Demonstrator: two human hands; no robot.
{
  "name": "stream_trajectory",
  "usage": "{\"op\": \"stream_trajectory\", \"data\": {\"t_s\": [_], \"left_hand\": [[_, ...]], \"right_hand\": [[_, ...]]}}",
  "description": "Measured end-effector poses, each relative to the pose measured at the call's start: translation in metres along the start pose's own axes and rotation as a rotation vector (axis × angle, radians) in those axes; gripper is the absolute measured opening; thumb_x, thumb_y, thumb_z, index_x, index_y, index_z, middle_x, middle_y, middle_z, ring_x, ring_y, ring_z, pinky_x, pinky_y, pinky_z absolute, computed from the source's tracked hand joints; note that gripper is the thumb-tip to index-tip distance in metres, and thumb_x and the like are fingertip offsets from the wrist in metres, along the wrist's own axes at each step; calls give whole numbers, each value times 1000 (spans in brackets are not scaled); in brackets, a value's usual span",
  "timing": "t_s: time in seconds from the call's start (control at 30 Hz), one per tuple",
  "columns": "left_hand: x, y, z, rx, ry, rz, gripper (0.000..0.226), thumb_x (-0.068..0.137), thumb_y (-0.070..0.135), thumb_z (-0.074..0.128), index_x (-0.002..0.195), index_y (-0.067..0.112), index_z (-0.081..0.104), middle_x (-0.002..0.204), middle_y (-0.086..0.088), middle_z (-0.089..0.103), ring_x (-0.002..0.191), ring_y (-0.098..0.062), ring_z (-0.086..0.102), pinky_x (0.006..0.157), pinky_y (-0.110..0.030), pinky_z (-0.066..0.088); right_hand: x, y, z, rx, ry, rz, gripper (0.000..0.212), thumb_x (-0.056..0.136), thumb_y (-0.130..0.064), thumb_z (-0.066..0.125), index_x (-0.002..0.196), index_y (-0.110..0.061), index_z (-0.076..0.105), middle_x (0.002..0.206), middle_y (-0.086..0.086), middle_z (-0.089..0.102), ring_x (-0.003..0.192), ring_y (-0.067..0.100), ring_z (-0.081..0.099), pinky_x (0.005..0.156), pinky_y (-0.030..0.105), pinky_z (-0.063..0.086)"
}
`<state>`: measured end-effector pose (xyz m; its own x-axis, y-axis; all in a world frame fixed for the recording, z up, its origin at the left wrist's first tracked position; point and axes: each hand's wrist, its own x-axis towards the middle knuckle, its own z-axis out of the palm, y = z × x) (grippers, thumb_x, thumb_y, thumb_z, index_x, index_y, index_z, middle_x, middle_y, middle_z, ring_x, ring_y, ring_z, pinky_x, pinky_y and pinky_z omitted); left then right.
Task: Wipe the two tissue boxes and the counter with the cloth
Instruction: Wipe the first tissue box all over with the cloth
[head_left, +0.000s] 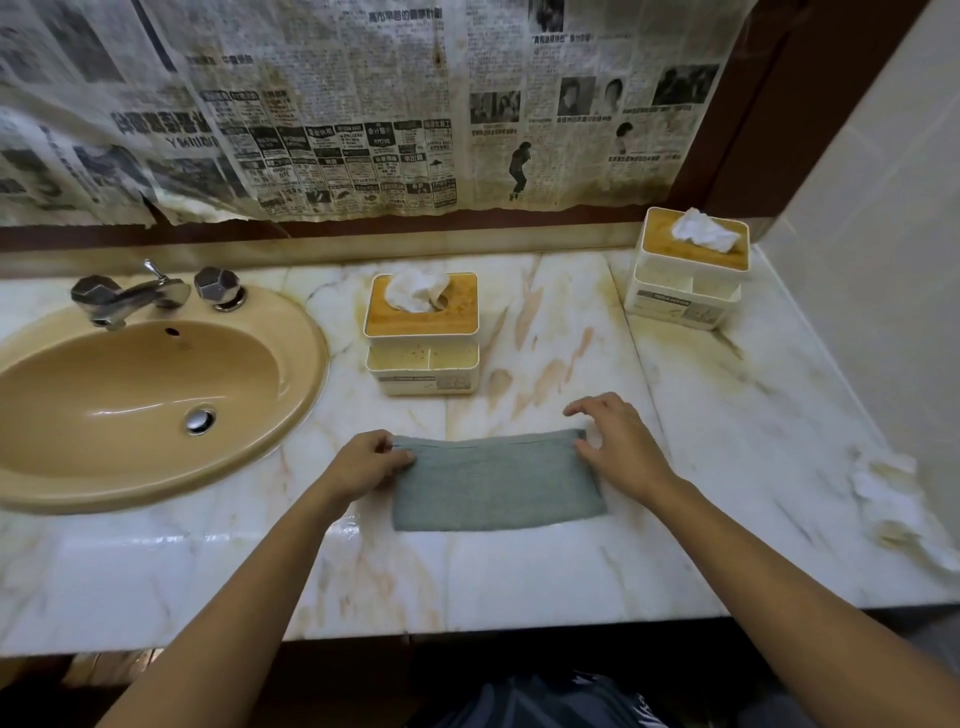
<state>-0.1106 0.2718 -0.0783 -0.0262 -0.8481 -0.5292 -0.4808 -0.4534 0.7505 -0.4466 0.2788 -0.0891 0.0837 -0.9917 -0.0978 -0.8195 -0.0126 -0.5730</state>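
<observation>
A grey-green cloth (493, 480) lies folded flat on the marble counter (727, 441) near its front edge. My left hand (363, 462) pinches the cloth's far left corner. My right hand (618, 441) rests at the far right corner, fingers spread, touching the edge. One white tissue box with a wooden lid (422, 332) stands just beyond the cloth, a tissue sticking out of it. A second tissue box of the same kind (688, 267) stands in the back right corner.
A tan oval sink (156, 395) with a chrome tap (130, 296) fills the counter's left side. Old newspaper (363, 104) covers the wall behind. A tiled wall (872, 260) bounds the right. Crumpled white paper (893, 493) lies at the counter's right edge.
</observation>
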Motion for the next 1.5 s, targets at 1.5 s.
{"op": "stream_trajectory", "data": {"t_s": [1.5], "left_hand": [[13,43,62,650,156,773,17,92,33,61,106,27,69,98,7,58,89,-12,53,76,-29,44]], "right_hand": [[5,-3,20,-398,-202,-117,66,81,-59,65,139,-36,45,129,-10,50,118,18,40,99,35,27]]}}
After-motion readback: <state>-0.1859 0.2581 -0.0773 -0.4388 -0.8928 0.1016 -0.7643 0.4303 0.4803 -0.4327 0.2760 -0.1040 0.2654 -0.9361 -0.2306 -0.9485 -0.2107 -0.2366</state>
